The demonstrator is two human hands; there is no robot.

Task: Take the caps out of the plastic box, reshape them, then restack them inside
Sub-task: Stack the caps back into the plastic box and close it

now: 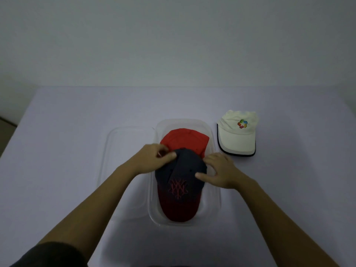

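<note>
Clear plastic box point(215, 191) sits on pale table point(57, 132). Dark cap with red brim point(181, 182) lies in box, on top of red cap point(185, 138). Left hand point(154, 160) pinches dark cap's back edge. Right hand point(219, 170) rests on cap's side, fingers spread, not gripping. White cap point(238, 132) sits outside, just beside box. Clear lid point(115, 151) lies on box's other side.
</note>
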